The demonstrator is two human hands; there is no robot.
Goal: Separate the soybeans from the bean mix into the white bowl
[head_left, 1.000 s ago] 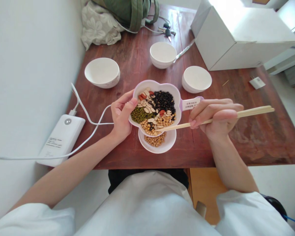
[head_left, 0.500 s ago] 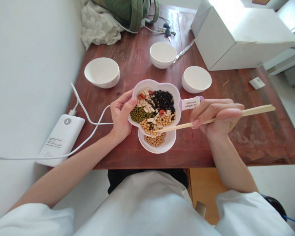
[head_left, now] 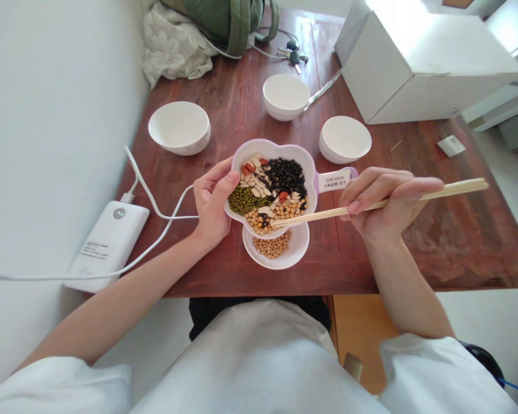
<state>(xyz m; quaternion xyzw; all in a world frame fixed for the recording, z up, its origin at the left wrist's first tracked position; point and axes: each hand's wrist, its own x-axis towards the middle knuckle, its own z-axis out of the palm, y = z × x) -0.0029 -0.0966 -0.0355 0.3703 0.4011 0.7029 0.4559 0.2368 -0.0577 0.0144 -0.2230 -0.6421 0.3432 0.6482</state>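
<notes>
My left hand (head_left: 213, 204) grips the left rim of a lilac flower-shaped bowl (head_left: 311, 172) and holds it tilted over a small white bowl (head_left: 300, 247). The lilac bowl holds mixed beans: black, green, yellow, red, and pale seeds. Yellow soybeans (head_left: 273, 246) lie in the white bowl beneath. My right hand (head_left: 384, 201) is closed on a pair of wooden chopsticks (head_left: 440, 191). Their tips rest among the yellow beans at the lilac bowl's near edge. A labelled handle (head_left: 335, 180) sticks out to the right.
Three empty white bowls (head_left: 179, 126) (head_left: 286, 95) (head_left: 345, 138) stand further back on the brown table (head_left: 457, 241). A white power bank (head_left: 107, 244) with cable lies at the left edge. A white box (head_left: 418, 63), keys (head_left: 294, 56) and a green bag (head_left: 228, 20) sit at the back.
My right hand has risen and shifted slightly right, raising the chopsticks' angle. The lilac bowl has lifted a little, showing more of the soybeans below.
</notes>
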